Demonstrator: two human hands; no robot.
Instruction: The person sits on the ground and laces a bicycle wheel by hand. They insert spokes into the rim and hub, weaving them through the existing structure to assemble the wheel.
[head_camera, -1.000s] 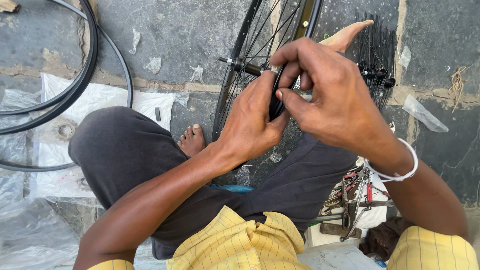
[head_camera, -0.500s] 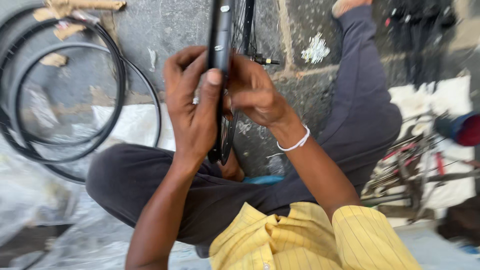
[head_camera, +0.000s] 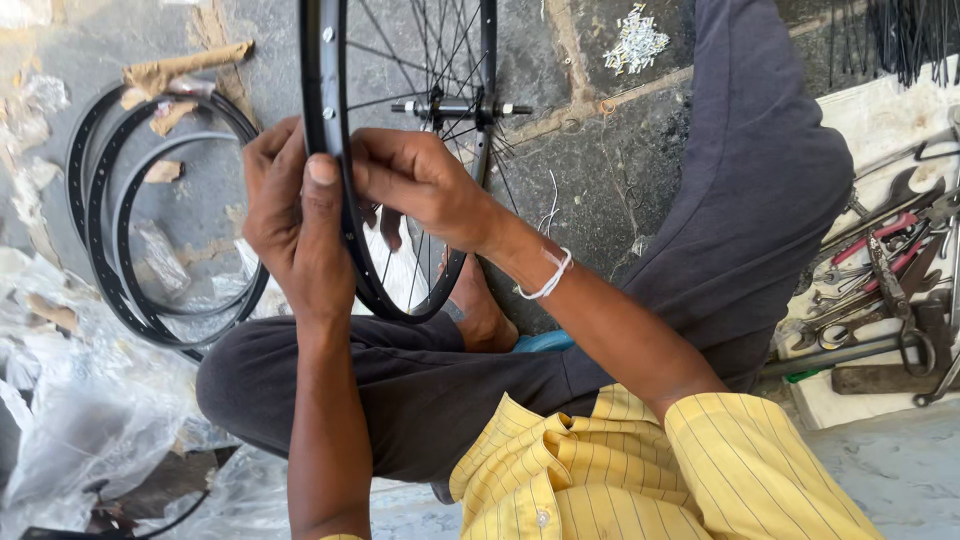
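We see 1 spoked bicycle wheel (head_camera: 400, 150) gripped by left hand (head_camera: 290, 215) and right hand (head_camera: 420, 185); 3 bare rims (head_camera: 165, 230) lie beside clear plastic wrapping (head_camera: 70, 420).

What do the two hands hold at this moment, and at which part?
Both hands grip the black spoked bicycle wheel at its rim: left hand on the outer edge, right hand beside it, fingers among the spokes.

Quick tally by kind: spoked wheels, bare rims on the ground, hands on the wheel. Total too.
Spoked wheel with hub, held upright: 1
Bare black rims, nested on the stone floor at the person's left: 3
Hands on the wheel's rim: 2, left hand and right hand
Total: 6
The tool pile at the right is too jumbled to count.
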